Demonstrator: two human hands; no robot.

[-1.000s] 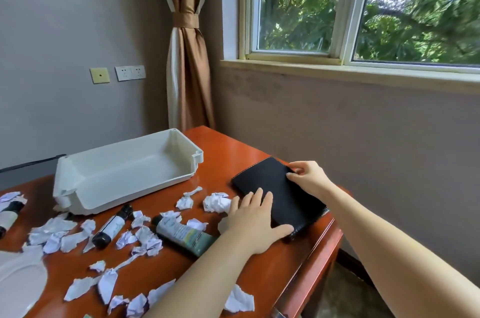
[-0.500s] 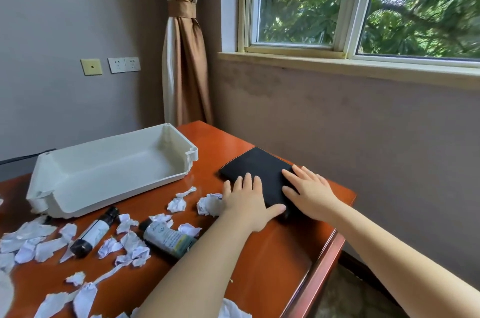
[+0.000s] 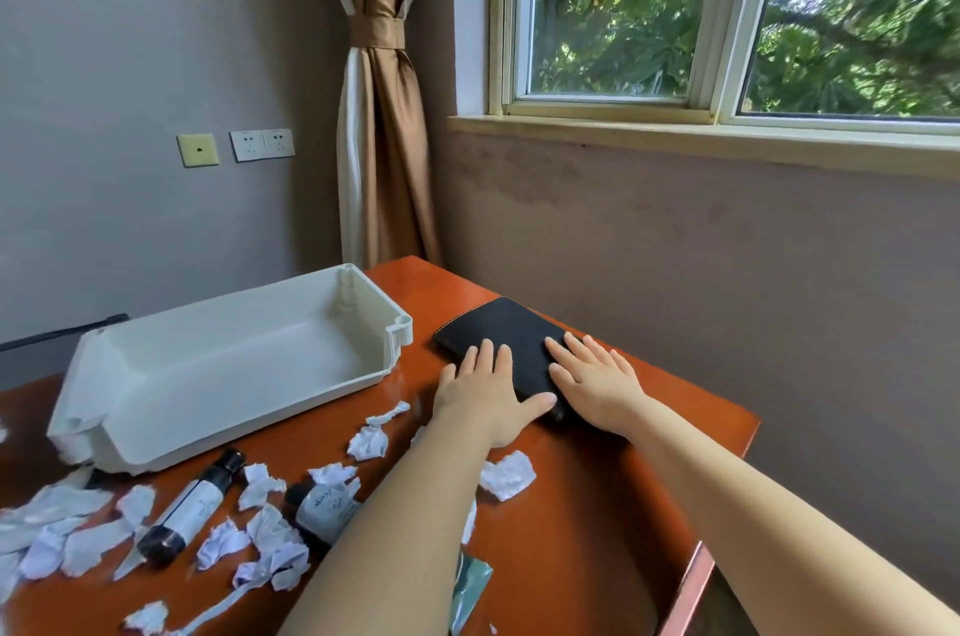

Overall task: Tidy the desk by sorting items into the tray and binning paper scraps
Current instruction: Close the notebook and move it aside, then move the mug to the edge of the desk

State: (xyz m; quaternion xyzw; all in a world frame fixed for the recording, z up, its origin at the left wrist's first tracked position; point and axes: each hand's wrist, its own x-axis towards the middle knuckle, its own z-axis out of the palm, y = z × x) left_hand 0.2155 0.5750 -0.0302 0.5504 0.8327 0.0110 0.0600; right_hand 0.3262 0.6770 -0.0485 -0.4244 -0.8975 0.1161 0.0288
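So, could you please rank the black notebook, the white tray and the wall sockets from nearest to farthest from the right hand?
1. Black notebook: directly under the right hand, touching it.
2. White tray: on the desk, off to the left.
3. Wall sockets: on the far wall, beyond the tray.

Desk [image 3: 597, 531]: tray [image 3: 218, 365], notebook [image 3: 498, 334], scraps [image 3: 506, 474].

We count what lies on the tabletop [image 3: 597, 547]

One white tray [image 3: 228, 365]; one black notebook [image 3: 506, 331]; two bottles [image 3: 189, 511]; two hands [image 3: 485, 396]; paper scraps [image 3: 506, 474] too many to tally surely.
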